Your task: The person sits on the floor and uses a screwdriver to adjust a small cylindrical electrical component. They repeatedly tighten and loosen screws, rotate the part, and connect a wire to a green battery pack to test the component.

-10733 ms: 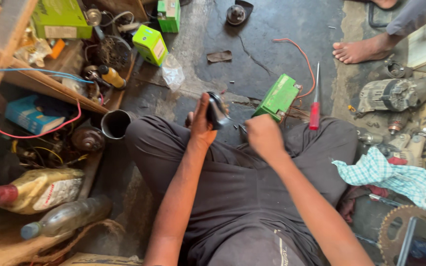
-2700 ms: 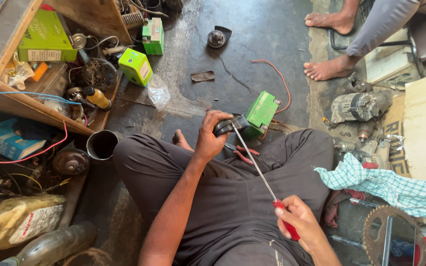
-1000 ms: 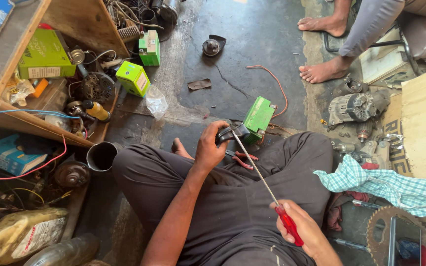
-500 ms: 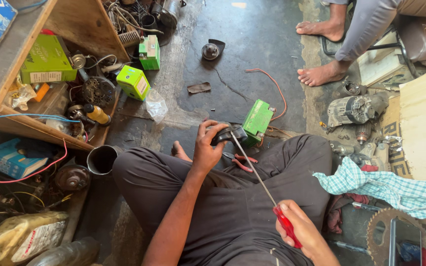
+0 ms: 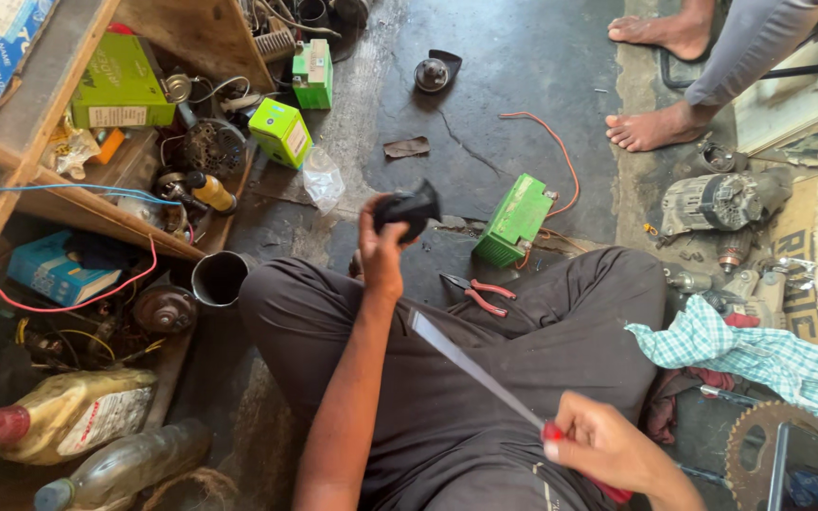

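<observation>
Your left hand [image 5: 382,248] gripped a small black part [image 5: 407,208]; your right hand [image 5: 608,452] clenched a red-handled screwdriver [image 5: 485,380]

Battery [image 5: 515,220] sits on the floor [image 5: 513,85] ahead of the knees, pliers [image 5: 473,292] just before it, shelves [image 5: 59,203] left, cloth [image 5: 759,355] right, motor [image 5: 712,201] beyond.

Left hand [image 5: 382,248] grips black part [image 5: 407,208]; right hand [image 5: 608,449] grips screwdriver [image 5: 485,378].
</observation>
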